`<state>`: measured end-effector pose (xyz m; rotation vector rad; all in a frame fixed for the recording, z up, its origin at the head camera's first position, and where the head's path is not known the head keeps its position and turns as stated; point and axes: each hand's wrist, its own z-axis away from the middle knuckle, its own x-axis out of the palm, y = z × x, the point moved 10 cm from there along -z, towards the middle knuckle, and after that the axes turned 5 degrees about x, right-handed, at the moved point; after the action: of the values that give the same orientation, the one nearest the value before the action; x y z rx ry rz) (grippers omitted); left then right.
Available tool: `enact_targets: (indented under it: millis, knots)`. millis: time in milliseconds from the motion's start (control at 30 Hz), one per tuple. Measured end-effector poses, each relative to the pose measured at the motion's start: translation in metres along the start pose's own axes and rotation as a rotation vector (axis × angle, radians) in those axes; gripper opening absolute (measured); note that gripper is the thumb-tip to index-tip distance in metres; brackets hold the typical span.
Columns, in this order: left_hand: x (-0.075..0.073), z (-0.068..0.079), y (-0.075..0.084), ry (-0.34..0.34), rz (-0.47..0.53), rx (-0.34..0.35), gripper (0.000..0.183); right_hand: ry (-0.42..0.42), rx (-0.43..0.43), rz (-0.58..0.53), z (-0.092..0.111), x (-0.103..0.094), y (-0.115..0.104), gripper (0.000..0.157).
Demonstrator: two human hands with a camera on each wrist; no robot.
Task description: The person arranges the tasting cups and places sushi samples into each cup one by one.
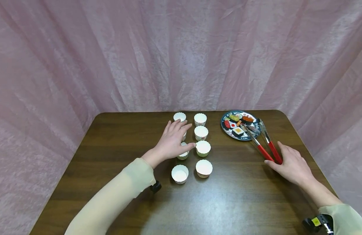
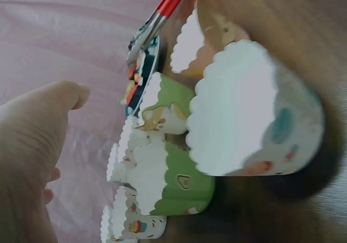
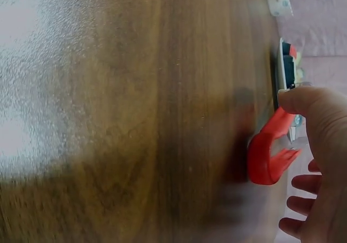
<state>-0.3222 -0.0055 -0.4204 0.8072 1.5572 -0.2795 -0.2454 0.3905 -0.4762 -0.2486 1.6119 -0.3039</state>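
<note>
Left hand point(image 1: 172, 141) open, fingers spread, thumb out, hovering above the left column of paper cups point(image 1: 201, 132); right hand point(image 1: 293, 164) has thumb and fingers either side of the tongs' point(image 1: 265, 152) red handles, thumb apparently on one, other fingers loosely bent; can't tell if it grips; tongs sit on the right side of the table point(image 1: 245, 187), metal arms splayed, one tip over the plate point(image 1: 223, 124), the other by its edge; plate is round, dark lettered rim, sushi-shaped pieces point(image 1: 237, 131) on it; cups stand in two columns of four, scalloped rims, white inside, printed outside, some green; table is glossy wood grain; curtain point(image 1: 181, 58) behind is pink, crushed-velvet look.
</note>
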Motion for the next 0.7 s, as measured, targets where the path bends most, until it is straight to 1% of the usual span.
enact_targets:
  millis: [100, 200, 300, 500, 700]
  knots:
    - [0.0, -0.012, -0.005, 0.021, -0.016, -0.031, 0.079, -0.007, 0.02, 0.0, 0.0, 0.002, 0.003, 0.111]
    - [0.0, -0.025, -0.011, 0.043, -0.033, -0.062, 0.079, -0.016, 0.04, -0.002, -0.001, 0.005, 0.005, 0.111]
    - [0.003, -0.038, -0.015, 0.051, -0.037, -0.089, 0.081, -0.026, 0.061, 0.0, -0.004, 0.007, 0.007, 0.112]
    - [0.01, -0.062, -0.016, 0.036, -0.05, -0.112, 0.084, -0.037, 0.101, -0.003, -0.01, 0.011, 0.008, 0.115]
    - [0.012, -0.078, -0.017, 0.012, -0.055, -0.147, 0.084, -0.057, 0.138, -0.034, -0.017, 0.019, 0.009, 0.117]
